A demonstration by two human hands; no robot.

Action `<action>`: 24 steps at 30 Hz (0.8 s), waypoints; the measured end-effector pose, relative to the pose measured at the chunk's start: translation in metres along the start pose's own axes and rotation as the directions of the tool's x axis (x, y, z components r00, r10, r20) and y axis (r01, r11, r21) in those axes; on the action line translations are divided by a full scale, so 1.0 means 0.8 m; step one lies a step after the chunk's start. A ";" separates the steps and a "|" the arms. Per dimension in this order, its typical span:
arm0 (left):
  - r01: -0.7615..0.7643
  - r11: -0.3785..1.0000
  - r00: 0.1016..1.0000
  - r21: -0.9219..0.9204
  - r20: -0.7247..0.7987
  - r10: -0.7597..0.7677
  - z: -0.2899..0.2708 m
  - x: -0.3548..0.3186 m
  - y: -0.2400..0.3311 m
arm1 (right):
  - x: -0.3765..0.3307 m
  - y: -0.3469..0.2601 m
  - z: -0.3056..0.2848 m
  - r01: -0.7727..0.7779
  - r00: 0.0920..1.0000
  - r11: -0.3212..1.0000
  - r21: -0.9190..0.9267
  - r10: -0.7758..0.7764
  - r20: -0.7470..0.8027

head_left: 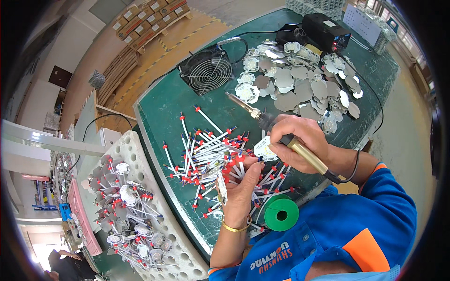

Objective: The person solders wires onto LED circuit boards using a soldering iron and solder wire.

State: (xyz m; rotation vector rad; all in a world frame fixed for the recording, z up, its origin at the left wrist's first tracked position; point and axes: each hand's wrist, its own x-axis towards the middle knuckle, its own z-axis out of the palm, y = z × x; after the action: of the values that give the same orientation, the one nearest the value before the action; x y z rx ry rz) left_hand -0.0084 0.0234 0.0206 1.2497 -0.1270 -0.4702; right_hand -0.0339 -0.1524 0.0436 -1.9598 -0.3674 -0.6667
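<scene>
My right hand (302, 143) is closed around a soldering iron (255, 114), its metal tip pointing up and left over the table. A white LED board (266, 150) sits at the right fingertips, apparently pinched with the iron. Lower and to the left, my left hand (241, 194) is closed, with a short white wire (241, 161) with a red collar at its fingertips. Another LED board (221, 188), seen edge-on, rests against the left hand; its hold is partly hidden. Beneath both hands lies a heap of white wires (206, 150) with red collars.
Loose round boards (300, 86) are piled at the back, near a black powered box (326, 32). A caged fan (208, 72) stands far left. A green spool (281, 213) lies near me. Left of the table, a holed foam block (173, 232) bears wired boards (129, 196).
</scene>
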 end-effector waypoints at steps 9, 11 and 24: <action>-0.056 0.998 0.993 0.010 -0.105 0.057 0.003 0.002 -0.009 | 0.006 0.003 0.001 0.049 0.995 0.999 0.016 -0.050 0.081; -0.067 0.992 0.995 0.105 -0.061 0.073 -0.003 0.002 -0.014 | 0.009 0.001 0.001 0.074 0.993 0.997 0.023 -0.076 0.085; -0.198 0.899 0.960 0.391 -0.108 0.258 0.006 -0.002 -0.014 | 0.009 -0.004 0.000 0.031 0.993 0.999 0.020 -0.033 0.112</action>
State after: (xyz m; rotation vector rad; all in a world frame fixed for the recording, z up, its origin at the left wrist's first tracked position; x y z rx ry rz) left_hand -0.0143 0.0172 0.0119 1.6228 -0.2362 -0.1413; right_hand -0.0298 -0.1513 0.0507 -1.9827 -0.4735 -0.5728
